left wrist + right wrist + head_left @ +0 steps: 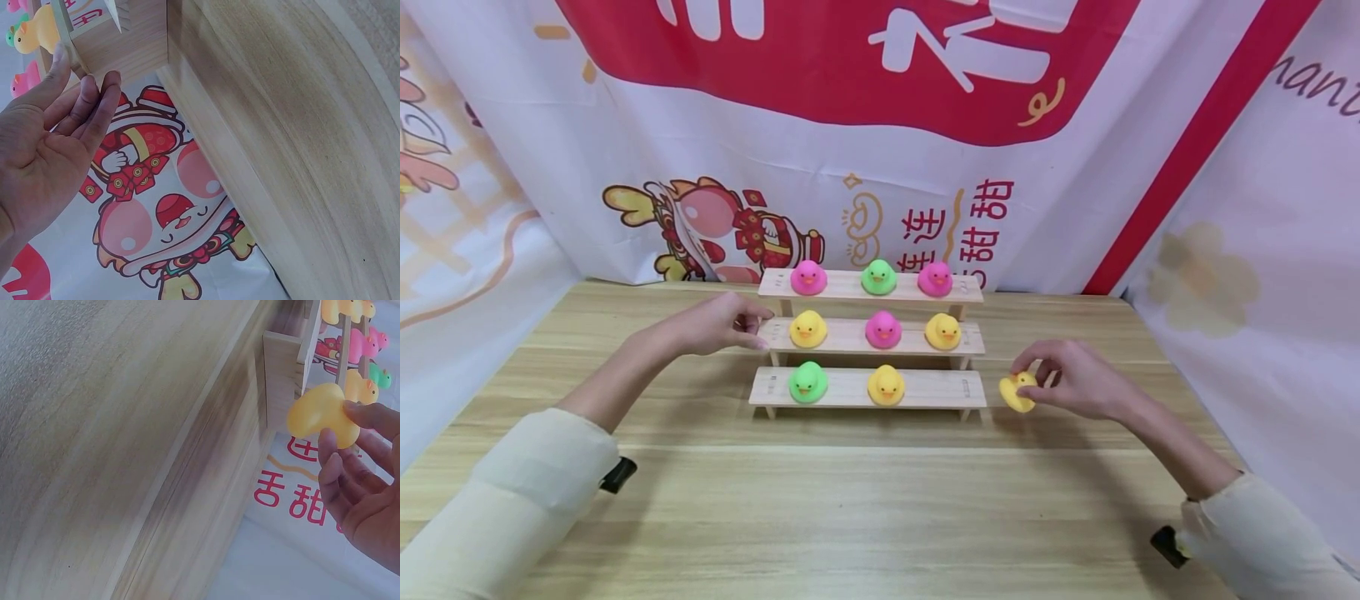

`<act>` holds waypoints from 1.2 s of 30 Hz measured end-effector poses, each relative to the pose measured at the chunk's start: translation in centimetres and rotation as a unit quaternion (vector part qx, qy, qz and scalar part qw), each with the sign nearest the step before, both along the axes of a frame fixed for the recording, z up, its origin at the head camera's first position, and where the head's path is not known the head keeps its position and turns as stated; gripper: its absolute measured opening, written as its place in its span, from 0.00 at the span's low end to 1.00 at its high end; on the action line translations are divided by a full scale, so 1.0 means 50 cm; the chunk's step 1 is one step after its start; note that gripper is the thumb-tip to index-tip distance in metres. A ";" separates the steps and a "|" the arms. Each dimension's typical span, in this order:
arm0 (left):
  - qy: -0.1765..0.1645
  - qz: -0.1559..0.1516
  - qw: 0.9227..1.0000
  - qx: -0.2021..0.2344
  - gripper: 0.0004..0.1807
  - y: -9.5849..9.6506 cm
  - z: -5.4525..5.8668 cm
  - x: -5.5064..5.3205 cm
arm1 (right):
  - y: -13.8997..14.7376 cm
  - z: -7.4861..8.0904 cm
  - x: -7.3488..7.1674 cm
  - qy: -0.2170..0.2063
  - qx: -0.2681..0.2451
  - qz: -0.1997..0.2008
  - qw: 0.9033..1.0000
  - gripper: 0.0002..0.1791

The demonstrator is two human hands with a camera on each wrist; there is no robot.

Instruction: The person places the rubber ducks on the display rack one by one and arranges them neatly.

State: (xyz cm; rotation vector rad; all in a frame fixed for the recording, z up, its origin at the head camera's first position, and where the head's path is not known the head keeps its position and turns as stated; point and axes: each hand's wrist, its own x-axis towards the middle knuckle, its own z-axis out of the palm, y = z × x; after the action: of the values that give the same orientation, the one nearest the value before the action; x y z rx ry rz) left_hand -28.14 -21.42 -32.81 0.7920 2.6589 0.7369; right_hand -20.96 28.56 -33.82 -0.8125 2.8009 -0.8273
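A three-step wooden display stand (pixel 925 386) with small rubber ducks on it stands on the table. My left hand (pixel 721 323) grips the left end of its middle shelf, the thumb on the board and the other fingers curled at its edge. Beyond the right end of the bottom shelf, my right hand (pixel 1078 379) pinches a yellow rubber duck (pixel 319 412) between thumb and fingers, the duck tilted. On the bottom shelf sit a green duck (pixel 808 382) at the left and a yellow duck (pixel 887 386) in the middle; the shelf's right end is bare.
The middle shelf holds a yellow duck (pixel 808 330), a pink duck (pixel 883 331) and another yellow duck (pixel 943 332). Up top are two pink ducks around a green duck (pixel 878 277). A printed cloth (pixel 820 158) hangs behind the wooden table (pixel 835 508).
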 end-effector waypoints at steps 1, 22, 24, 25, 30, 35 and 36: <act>0.001 0.000 1.000 -0.001 0.28 0.000 0.000 0.000 | -0.001 0.000 0.000 0.000 -0.002 0.005 1.000 0.12; 0.002 0.003 1.000 0.001 0.28 0.002 -0.002 -0.001 | -0.029 0.009 0.005 -0.052 -0.063 0.016 0.997 0.14; 0.001 0.003 1.000 0.001 0.28 0.002 -0.003 -0.002 | -0.034 0.010 0.004 -0.043 -0.063 0.014 0.997 0.13; 0.001 0.002 1.000 0.001 0.28 0.002 -0.003 -0.003 | -0.037 0.010 0.004 -0.038 -0.065 0.015 0.997 0.13; 0.002 0.000 1.000 -0.003 0.28 0.001 -0.001 -0.004 | -0.050 0.010 0.004 -0.024 -0.078 0.026 0.996 0.10; 0.003 -0.006 1.000 -0.007 0.28 0.000 0.001 -0.005 | -0.064 0.006 0.003 -0.014 -0.087 0.037 0.995 0.06; 0.003 -0.007 1.000 -0.007 0.28 -0.001 0.001 -0.004 | -0.067 0.005 0.003 -0.010 -0.089 0.039 0.995 0.05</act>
State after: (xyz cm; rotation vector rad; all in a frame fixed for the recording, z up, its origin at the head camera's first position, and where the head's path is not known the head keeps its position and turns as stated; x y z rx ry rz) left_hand -28.37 -21.46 -32.78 0.8099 2.6591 0.7139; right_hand -20.81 25.23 -33.55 -0.9261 2.6873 -1.0766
